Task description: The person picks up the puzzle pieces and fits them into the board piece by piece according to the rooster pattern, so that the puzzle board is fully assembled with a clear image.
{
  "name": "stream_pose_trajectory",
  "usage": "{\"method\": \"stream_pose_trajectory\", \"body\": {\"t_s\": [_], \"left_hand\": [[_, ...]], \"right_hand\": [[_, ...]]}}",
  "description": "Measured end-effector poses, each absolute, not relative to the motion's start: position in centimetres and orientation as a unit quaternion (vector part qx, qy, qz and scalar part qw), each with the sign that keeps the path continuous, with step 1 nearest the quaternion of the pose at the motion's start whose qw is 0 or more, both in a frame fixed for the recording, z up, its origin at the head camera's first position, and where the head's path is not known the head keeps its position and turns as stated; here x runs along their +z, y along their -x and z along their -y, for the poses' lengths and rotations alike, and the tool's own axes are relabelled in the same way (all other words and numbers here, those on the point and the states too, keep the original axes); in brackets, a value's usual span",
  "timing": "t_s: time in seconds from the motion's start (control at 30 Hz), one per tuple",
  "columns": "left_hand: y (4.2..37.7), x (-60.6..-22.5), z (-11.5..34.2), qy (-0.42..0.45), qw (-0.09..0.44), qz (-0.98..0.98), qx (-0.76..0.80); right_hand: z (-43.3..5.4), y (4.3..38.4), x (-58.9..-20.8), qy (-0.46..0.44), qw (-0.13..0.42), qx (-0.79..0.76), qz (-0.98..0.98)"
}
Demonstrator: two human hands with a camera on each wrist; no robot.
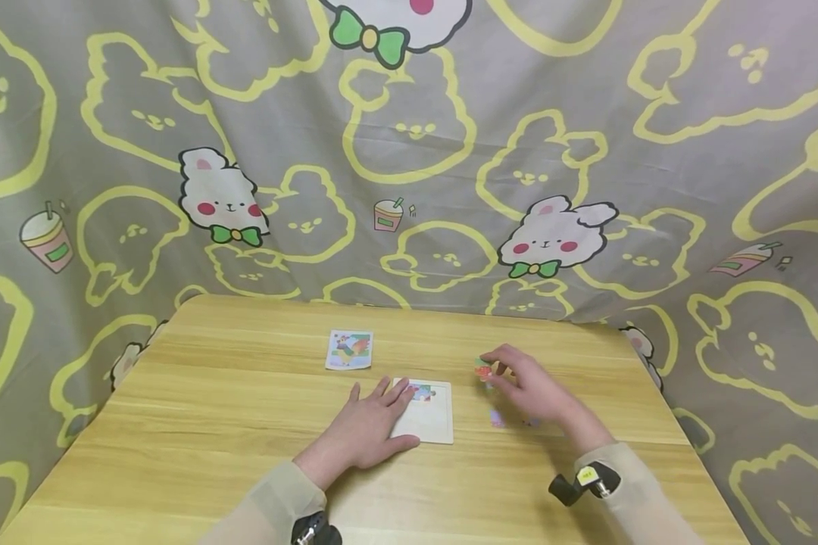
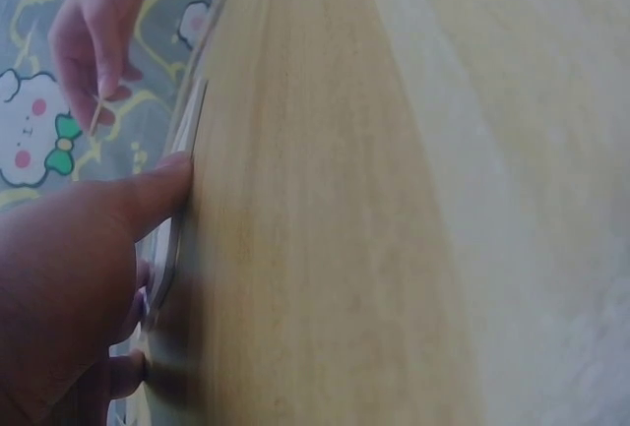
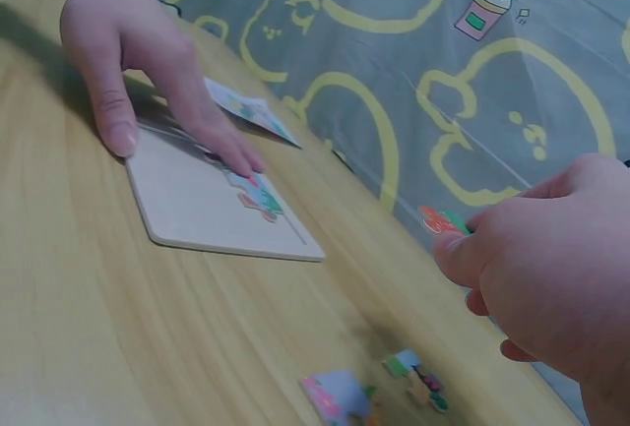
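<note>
A white puzzle board (image 1: 431, 424) lies flat on the table, with a few joined jigsaw pieces (image 1: 423, 392) along its far side. My left hand (image 1: 373, 430) rests on the board's left part, fingers stretched out and the thumb along the near edge. Over the table to the right of the board, my right hand (image 1: 526, 384) pinches a red and green jigsaw piece (image 3: 433, 219) between thumb and fingers. The left wrist view shows that piece edge-on, held off the table. Below the right hand lie loose jigsaw pieces (image 3: 338, 395), some with purple and green printing.
A colourful picture card (image 1: 350, 350) lies behind the board, to the left. The wooden table (image 1: 198, 409) ends at a grey curtain (image 1: 443, 257) with cartoon prints, which hangs along the back and both sides.
</note>
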State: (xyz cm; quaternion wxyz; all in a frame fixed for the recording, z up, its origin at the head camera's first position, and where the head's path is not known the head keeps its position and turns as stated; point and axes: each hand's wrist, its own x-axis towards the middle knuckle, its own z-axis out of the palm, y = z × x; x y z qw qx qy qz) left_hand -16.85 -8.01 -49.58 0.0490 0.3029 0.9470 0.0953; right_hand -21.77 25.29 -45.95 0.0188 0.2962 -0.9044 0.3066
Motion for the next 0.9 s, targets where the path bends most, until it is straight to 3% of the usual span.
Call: {"method": "stream_pose_trajectory", "body": {"t_s": [0.4, 0.9], "left_hand": [[17.0, -49.6, 8.0, -0.303, 0.048, -0.947, 0.096], [16.9, -49.7, 8.0, -0.300, 0.047, -0.949, 0.088]], "right_hand": [[-23.5, 21.9, -47.3, -0.293, -0.037, 0.336, 0.894], [-21.1, 21.7, -49.1, -0.319, -0.023, 0.311, 0.895]]}}
